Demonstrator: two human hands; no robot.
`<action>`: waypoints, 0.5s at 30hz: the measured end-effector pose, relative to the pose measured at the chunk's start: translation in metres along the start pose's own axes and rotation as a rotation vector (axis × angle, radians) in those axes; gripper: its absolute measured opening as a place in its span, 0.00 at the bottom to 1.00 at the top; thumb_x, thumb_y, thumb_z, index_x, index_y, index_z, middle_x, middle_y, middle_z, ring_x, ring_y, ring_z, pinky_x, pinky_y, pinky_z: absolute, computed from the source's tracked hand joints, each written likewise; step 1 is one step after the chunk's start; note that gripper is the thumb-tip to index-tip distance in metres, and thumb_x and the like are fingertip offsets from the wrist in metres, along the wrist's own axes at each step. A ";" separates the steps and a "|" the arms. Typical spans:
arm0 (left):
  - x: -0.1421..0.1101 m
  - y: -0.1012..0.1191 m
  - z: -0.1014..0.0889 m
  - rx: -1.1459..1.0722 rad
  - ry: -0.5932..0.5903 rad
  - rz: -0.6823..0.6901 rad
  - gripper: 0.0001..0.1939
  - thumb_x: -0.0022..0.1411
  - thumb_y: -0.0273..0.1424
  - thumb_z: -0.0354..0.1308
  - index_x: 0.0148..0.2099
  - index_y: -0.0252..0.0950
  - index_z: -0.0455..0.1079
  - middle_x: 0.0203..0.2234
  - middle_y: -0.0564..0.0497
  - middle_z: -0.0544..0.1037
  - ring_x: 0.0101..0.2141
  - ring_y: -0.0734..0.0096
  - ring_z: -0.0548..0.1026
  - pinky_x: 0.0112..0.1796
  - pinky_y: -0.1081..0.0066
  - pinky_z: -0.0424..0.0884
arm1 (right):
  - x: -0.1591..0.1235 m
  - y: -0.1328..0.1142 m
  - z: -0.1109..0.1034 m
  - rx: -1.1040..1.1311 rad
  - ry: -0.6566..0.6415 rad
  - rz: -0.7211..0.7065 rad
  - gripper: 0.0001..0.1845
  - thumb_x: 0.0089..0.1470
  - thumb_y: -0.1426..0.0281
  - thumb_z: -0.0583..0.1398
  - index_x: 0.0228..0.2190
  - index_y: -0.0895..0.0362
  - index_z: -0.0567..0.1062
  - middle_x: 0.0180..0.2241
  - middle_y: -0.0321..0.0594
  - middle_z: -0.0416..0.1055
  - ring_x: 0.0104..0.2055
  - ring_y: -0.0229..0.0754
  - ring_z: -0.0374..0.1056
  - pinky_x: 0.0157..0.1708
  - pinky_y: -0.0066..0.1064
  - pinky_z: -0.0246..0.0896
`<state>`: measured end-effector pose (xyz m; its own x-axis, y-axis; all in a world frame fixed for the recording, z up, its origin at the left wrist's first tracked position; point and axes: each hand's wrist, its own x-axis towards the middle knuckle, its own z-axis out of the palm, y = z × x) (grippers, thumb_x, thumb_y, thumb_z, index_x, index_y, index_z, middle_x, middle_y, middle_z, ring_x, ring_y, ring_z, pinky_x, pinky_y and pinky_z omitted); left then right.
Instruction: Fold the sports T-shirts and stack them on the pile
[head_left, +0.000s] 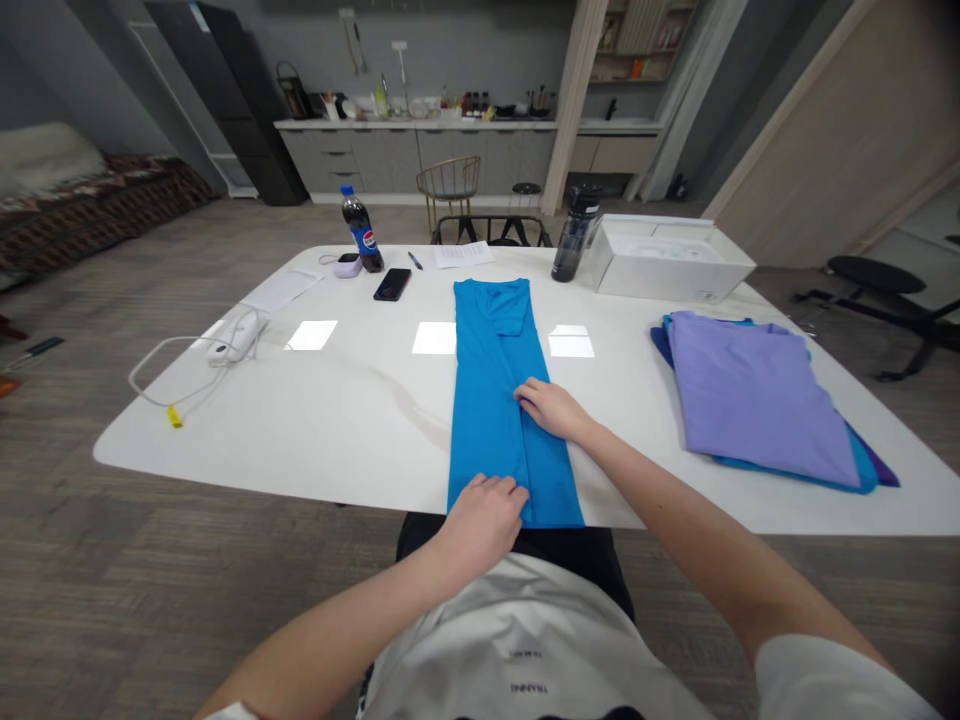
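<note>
A blue T-shirt [487, 420] lies lengthwise in front of me, folded into a long narrow strip. Its short sleeve is turned inward near the far end, and its near end reaches the table's front edge. My left hand [486, 515] is closed at the near end, fingers bent over the folded-in layer's edge. Farther up that same edge, my right hand [551, 408] pinches the cloth with curled fingers. Both thumbs are mostly hidden.
To the right lies a stack of folded clothes topped by a lilac shirt [757, 400]. Behind it stand a white box [667, 265] and a dark bottle [574, 235]. A cola bottle [363, 230], phone [392, 285], papers [463, 255] and white power strip [236, 338] with cable occupy the far and left sides.
</note>
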<state>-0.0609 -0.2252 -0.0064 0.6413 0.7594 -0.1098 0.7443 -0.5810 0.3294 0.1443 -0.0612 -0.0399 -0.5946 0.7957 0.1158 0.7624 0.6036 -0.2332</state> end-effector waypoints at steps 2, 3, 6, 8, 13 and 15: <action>-0.002 -0.001 -0.003 -0.010 -0.008 0.041 0.07 0.69 0.30 0.53 0.44 0.39 0.73 0.39 0.46 0.78 0.41 0.57 0.77 0.45 0.59 0.70 | -0.008 -0.004 0.000 0.006 0.015 -0.015 0.12 0.69 0.69 0.54 0.47 0.53 0.77 0.45 0.43 0.72 0.46 0.45 0.69 0.46 0.33 0.59; -0.004 -0.003 -0.005 -0.032 -0.018 0.061 0.08 0.71 0.33 0.53 0.44 0.39 0.73 0.39 0.46 0.79 0.41 0.58 0.77 0.45 0.59 0.70 | -0.013 -0.006 0.000 0.010 0.013 -0.028 0.13 0.69 0.69 0.54 0.48 0.53 0.77 0.45 0.43 0.72 0.46 0.45 0.69 0.46 0.34 0.59; -0.009 -0.019 -0.016 -0.155 -0.056 0.134 0.14 0.72 0.42 0.53 0.48 0.42 0.75 0.39 0.49 0.80 0.42 0.61 0.78 0.46 0.63 0.70 | -0.033 -0.017 -0.001 0.051 -0.013 -0.088 0.15 0.69 0.66 0.55 0.51 0.51 0.77 0.47 0.44 0.71 0.48 0.47 0.68 0.48 0.37 0.59; -0.012 -0.039 -0.023 -0.243 -0.039 0.166 0.14 0.73 0.40 0.51 0.50 0.43 0.76 0.42 0.49 0.80 0.45 0.64 0.77 0.49 0.66 0.70 | -0.049 -0.024 -0.002 0.094 -0.039 -0.134 0.16 0.68 0.63 0.57 0.53 0.49 0.77 0.48 0.45 0.71 0.49 0.48 0.67 0.49 0.38 0.59; -0.018 -0.100 -0.027 -0.270 -0.003 0.190 0.21 0.72 0.24 0.45 0.53 0.44 0.77 0.54 0.50 0.77 0.56 0.67 0.73 0.58 0.67 0.67 | -0.088 -0.031 -0.015 0.184 -0.125 -0.168 0.15 0.67 0.64 0.56 0.51 0.46 0.79 0.47 0.45 0.72 0.49 0.48 0.68 0.49 0.41 0.60; -0.021 -0.116 -0.025 -0.270 -0.049 0.255 0.25 0.69 0.19 0.43 0.54 0.44 0.77 0.56 0.50 0.76 0.58 0.67 0.72 0.60 0.66 0.66 | -0.100 -0.026 -0.024 0.236 -0.171 -0.174 0.16 0.66 0.71 0.55 0.48 0.47 0.80 0.49 0.44 0.72 0.51 0.48 0.68 0.52 0.42 0.59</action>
<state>-0.1660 -0.1666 -0.0194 0.8128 0.5814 -0.0353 0.4877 -0.6462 0.5871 0.1906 -0.1554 -0.0219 -0.7602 0.6495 0.0151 0.5770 0.6857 -0.4438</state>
